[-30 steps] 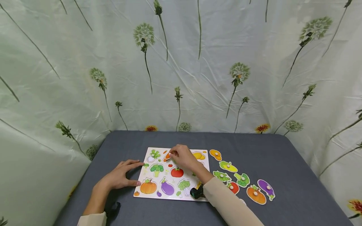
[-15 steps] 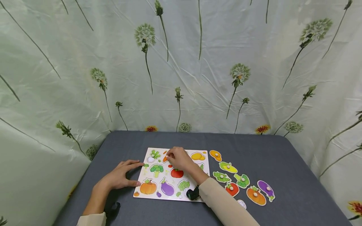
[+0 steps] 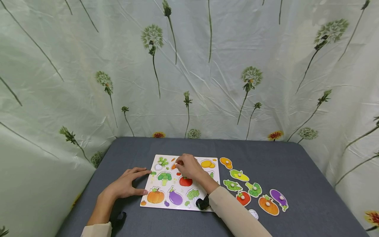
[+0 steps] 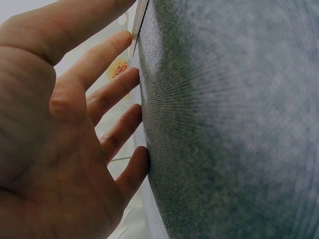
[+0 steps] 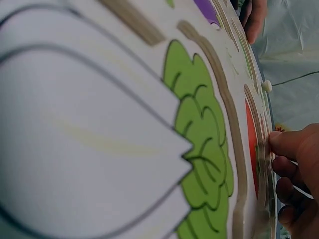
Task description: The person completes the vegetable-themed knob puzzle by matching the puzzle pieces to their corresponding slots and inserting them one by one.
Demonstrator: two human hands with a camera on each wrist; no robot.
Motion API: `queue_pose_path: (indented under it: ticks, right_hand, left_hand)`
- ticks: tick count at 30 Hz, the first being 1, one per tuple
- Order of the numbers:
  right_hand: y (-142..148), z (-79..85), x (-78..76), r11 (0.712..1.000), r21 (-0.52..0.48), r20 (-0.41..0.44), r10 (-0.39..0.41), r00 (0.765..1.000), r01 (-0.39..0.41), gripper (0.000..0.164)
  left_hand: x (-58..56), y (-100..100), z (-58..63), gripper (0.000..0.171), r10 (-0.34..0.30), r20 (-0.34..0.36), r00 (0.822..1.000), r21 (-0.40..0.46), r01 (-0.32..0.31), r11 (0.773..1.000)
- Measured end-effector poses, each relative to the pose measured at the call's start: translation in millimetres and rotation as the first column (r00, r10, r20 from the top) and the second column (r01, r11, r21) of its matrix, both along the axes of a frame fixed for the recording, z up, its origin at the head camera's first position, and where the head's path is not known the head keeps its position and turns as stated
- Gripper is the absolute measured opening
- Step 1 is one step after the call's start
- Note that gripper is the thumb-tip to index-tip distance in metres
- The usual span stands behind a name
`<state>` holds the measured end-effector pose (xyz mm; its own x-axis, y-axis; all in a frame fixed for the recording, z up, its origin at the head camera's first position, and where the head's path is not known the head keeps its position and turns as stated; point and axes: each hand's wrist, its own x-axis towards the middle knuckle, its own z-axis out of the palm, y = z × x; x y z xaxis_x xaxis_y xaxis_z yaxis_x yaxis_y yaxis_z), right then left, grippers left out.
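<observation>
A white vegetable puzzle board (image 3: 182, 191) lies on the dark grey table. My right hand (image 3: 190, 166) is over its upper middle, thumb and fingertips pinching at an orange carrot piece (image 3: 173, 166); the hand hides most of that piece and whatever knob it has. In the right wrist view the right hand's curled fingers (image 5: 294, 184) are low over the board. My left hand (image 3: 125, 184) rests at the board's left edge, fingers spread, with thumb and index fingertip touching the edge. The left wrist view shows that same left hand (image 4: 65, 134) with extended fingers and an uncovered palm.
Right of the board lie knobbed pieces: a yellow-orange one (image 3: 226, 163), corn (image 3: 239, 175), a leafy green one (image 3: 232, 185), broccoli (image 3: 253, 189), tomato (image 3: 243, 198), pumpkin (image 3: 268, 204) and eggplant (image 3: 279, 199). My right sleeve partly covers a white piece (image 3: 253, 214). A flower-printed curtain (image 3: 195, 82) hangs behind.
My right hand has shifted slightly down toward me with the carrot piece, and its forearm has moved a little left, showing more of the white piece. My left hand has stayed still.
</observation>
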<state>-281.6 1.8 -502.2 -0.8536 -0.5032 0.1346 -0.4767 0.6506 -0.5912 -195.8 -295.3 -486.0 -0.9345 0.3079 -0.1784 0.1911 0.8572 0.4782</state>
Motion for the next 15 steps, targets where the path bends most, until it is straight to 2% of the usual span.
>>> queue_pose_path:
  ticks: [8,15]
  right_hand:
    - [11.1,5.4,0.8,0.999,-0.033,0.049,0.003,0.999,-0.002,0.02]
    - [31.9,14.6,-3.6,0.999,-0.041,-0.027,0.022,0.999,-0.023,0.017]
  left_hand:
    - [1.2,0.6,0.9,0.085,-0.01,-0.01,1.0,0.005,0.01,1.0]
    - [0.7,0.5,1.8,0.085,-0.014,-0.009,1.0,0.001,0.014,1.0]
